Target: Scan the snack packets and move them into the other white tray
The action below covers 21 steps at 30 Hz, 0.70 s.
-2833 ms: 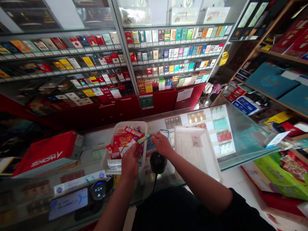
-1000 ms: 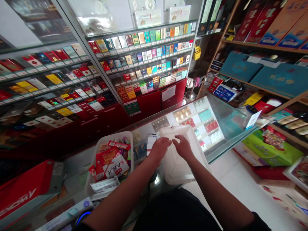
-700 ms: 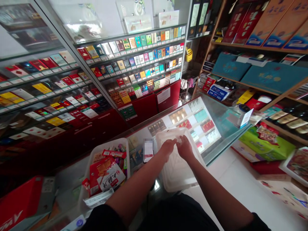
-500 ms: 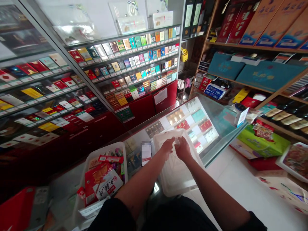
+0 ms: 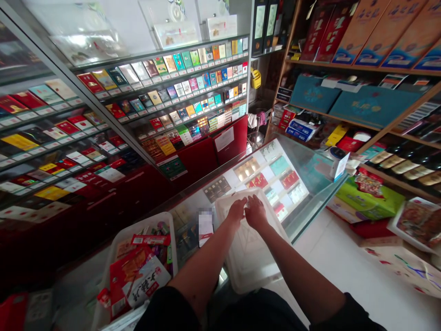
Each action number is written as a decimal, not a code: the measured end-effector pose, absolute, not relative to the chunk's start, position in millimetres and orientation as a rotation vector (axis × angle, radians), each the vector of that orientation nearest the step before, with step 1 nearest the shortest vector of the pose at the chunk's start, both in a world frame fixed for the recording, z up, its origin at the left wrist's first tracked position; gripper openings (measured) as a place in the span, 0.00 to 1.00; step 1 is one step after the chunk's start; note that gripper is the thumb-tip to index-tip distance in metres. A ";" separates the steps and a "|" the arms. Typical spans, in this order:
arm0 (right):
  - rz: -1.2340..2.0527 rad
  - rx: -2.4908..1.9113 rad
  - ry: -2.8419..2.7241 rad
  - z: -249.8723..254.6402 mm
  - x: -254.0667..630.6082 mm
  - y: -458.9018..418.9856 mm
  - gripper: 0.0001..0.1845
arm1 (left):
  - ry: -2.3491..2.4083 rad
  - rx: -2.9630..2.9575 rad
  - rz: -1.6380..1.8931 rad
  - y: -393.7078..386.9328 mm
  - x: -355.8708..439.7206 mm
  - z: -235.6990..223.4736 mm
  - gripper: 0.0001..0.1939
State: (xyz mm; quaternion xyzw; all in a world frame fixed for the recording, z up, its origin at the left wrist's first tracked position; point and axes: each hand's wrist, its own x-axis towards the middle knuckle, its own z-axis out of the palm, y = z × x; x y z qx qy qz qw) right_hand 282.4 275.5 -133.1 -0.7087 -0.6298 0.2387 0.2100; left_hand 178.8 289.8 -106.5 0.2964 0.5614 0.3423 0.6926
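My left hand (image 5: pixel 237 210) and my right hand (image 5: pixel 255 212) are close together over the far half of a white plastic tray (image 5: pixel 253 257). Both have their fingers drawn in, pinching a small clear plastic packet (image 5: pixel 245 205) between them. Little of the packet shows, as the fingers cover most of it. Left of the tray, a phone (image 5: pixel 206 226) lies on the glass counter (image 5: pixel 296 230). Further left stands a white plastic bin (image 5: pixel 173 230), filled with snack packets. A big red and white snack bag (image 5: pixel 138 278) lies on top there.
Behind the counter, lit shelves hold rows of cigarette packs (image 5: pixel 172 64). A small stand with a white card (image 5: pixel 340 165) is on the counter's right end. To the right, wooden shelves carry teal boxes (image 5: pixel 374 105) and bottles (image 5: pixel 413 161). A green carton (image 5: pixel 372 197) sits below.
My hands moved from the snack bin, where they held a green-wrapped stick, to the tray. They closed on the small packet there. The view has swung to the right.
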 end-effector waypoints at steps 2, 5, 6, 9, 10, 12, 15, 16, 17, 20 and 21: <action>0.667 -1.965 -1.774 -128.4 280.3 277.4 0.29 | 1.243 0.656 0.762 291.4 178.0 -105.4 0.24; 0.642 -1.980 -1.822 -123.4 277.0 276.6 0.24 | 1.216 0.640 0.727 292.5 178.5 -104.8 0.22; 0.622 -2.003 -1.834 -122.6 275.8 275.7 0.23 | 1.213 0.633 0.718 292.8 179.3 -104.8 0.22; 0.558 -2.101 -1.857 -122.6 272.1 272.9 0.23 | 1.225 0.617 0.733 293.6 182.4 -105.9 0.23; 0.546 -2.130 -1.861 -122.6 271.0 272.5 0.24 | 1.231 0.611 0.744 293.9 183.5 -106.5 0.22; 0.540 -2.175 -1.865 -122.0 269.3 272.5 0.26 | 1.239 0.585 0.761 294.7 184.7 -108.0 0.21; 0.527 -2.261 -1.830 -118.6 268.0 274.2 0.27 | 1.245 0.528 0.768 295.7 183.6 -111.2 0.20; 0.520 -2.286 -1.817 -117.1 267.7 274.7 0.26 | 1.252 0.511 0.770 295.8 182.6 -112.6 0.21; 0.516 -2.305 -1.806 -115.7 267.3 275.1 0.25 | 1.260 0.500 0.772 295.8 181.3 -114.1 0.21; 0.530 -2.342 -1.796 -111.6 265.2 275.3 0.26 | 1.278 0.466 0.773 294.8 177.6 -118.8 0.22; 0.541 -2.353 -1.798 -110.3 264.2 275.1 0.27 | 1.280 0.457 0.772 294.2 176.7 -120.1 0.22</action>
